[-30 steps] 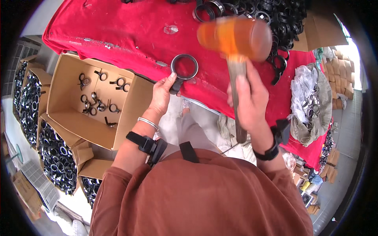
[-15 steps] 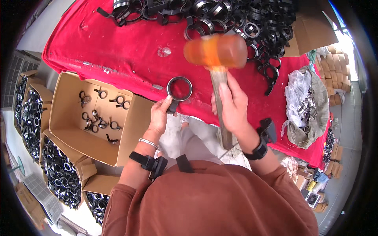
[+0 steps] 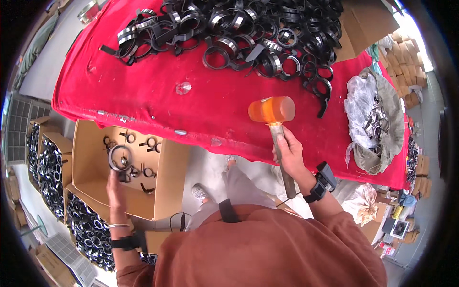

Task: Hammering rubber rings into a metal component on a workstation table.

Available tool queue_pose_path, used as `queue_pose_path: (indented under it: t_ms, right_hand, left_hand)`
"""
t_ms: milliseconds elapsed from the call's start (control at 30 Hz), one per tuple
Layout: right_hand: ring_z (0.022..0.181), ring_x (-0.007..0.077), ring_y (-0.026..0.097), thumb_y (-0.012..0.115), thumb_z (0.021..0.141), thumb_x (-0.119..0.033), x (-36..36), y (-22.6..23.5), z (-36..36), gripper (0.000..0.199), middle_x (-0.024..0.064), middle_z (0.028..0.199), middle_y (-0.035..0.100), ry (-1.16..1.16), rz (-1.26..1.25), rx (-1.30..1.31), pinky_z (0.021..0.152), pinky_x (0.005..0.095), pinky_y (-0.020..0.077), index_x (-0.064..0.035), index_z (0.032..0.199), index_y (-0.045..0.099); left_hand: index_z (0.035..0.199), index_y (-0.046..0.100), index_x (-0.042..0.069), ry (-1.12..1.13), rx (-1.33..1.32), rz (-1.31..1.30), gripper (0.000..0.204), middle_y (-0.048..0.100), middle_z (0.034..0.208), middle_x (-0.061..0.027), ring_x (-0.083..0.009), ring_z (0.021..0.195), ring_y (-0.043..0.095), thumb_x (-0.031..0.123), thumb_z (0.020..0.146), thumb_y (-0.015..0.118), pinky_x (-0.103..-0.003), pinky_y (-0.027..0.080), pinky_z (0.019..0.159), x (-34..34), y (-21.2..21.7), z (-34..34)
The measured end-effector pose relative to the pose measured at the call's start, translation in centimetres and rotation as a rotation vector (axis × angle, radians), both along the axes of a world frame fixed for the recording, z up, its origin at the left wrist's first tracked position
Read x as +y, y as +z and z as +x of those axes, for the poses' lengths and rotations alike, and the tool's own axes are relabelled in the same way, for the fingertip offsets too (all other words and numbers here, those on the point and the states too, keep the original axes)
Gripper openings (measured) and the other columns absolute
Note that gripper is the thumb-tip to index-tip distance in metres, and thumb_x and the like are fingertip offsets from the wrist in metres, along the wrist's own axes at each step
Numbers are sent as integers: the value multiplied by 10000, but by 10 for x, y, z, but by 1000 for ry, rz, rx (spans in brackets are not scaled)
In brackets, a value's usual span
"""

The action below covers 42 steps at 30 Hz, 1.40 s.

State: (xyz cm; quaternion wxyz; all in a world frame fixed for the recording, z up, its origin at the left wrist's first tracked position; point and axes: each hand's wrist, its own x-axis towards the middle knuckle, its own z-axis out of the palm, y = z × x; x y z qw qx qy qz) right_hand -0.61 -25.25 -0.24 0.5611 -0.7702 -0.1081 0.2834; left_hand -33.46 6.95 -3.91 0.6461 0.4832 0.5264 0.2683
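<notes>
My left hand is over the open cardboard box, slightly blurred. At its fingertips is a black ring with a bright metal inner band; its tab is hidden by the fingers. The ring looks larger than the rings lying in the box below. My right hand is wrapped around the wooden handle of a mallet. Its amber, see-through head is raised over the near part of the red-covered table.
A big heap of black rings covers the table's far side, beside a cardboard piece. At right sits a cloth sack with plastic and metal rings. Boxes full of rings stand at left.
My left hand has carried the ring left, from the table's near edge to over the box. The mallet has come slightly nearer, still in my right hand. The view has shifted too.
</notes>
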Motion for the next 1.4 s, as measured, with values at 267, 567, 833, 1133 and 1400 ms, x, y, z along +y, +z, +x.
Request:
queue_pose_path:
  t_ms: [267,567,833,1133,1400]
  right_hand:
    - [526,87,500,409,960,-262,-8,-15,11,415,33,670,522,14,-49,32,480,231,449,-71,1327,373]
    - [547,86,493,401,960,-248,-3,-12,6,425,30,683,507,60,-35,19,496,226,440,-54,1334,354]
    - [535,81,499,439,947,-226,-13,-22,11,418,22,662,516,1,0,26,480,231,446,-35,1315,387]
    - [514,75,487,445,946,-245,-7,-21,6,409,17,662,515,55,-40,-73,465,221,419,-36,1295,402]
    - [559,72,528,620,854,-196,-20,-37,-3,366,41,737,577,200,-173,-428,501,228,446,-10,1148,505]
  left_hand:
    - [1044,595,-54,-413,292,853,322,625,958,-180,-259,874,608,182,828,631,-336,472,793,-2,32,174]
    - [895,622,-1,-784,262,1108,282,618,854,-204,-384,812,593,258,787,652,-427,479,730,-61,52,394]
    - [1061,529,-57,-291,-306,147,214,597,921,-149,-238,788,645,78,896,512,-324,549,721,-43,71,272]
    - [1085,460,-21,-285,-346,-407,261,551,953,-111,-242,845,619,105,882,565,-382,536,790,-109,-17,116]
    - [1080,539,-61,-571,-21,-61,503,585,1010,-144,-209,943,548,383,850,601,-316,420,847,-107,-32,126]
